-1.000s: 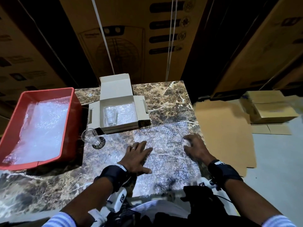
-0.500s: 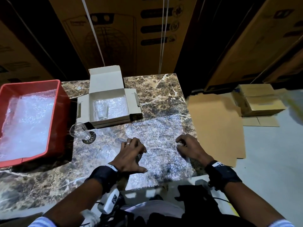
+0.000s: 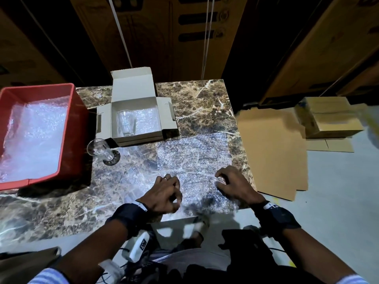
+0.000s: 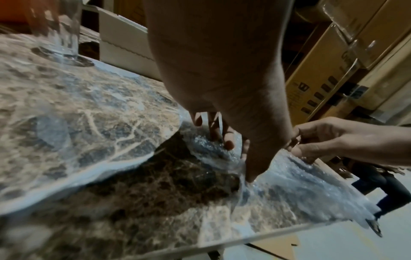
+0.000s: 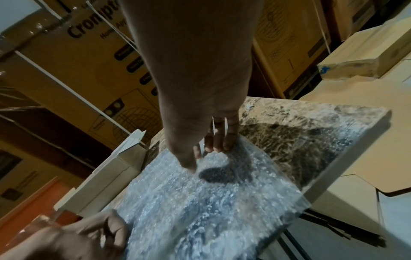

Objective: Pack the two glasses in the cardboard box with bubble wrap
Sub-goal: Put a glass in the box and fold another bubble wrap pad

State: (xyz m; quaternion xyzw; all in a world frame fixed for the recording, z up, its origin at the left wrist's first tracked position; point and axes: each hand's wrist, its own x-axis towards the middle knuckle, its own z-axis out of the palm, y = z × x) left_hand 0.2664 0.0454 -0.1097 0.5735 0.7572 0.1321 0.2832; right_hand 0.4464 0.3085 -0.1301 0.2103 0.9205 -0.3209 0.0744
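Edges: bubble wrap sheet (image 3: 192,160) overhangs marble table (image 3: 51,208) near edge.
Hands: left hand (image 3: 165,193) and right hand (image 3: 233,184), fingers curled, each pinching the sheet.
Glasses: two; glass in box (image 3: 126,123) inside cardboard box (image 3: 134,87) at 12 o'clock, glass on table (image 3: 98,149) at 10.
Red bin (image 3: 75,128): far left, holding bubble wrap.
Writing: "Crompt…" on carton (image 5: 73,58).

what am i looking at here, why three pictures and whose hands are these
No machine here: a person wears three cameras. The big view comes from the head; the other two look along each wrist.

On the marble table lie a bubble wrap sheet, an open cardboard box with one glass inside, and a second glass standing beside it. A red bin holds more wrap.

The left hand and right hand have curled fingers gathering that sheet's near part.
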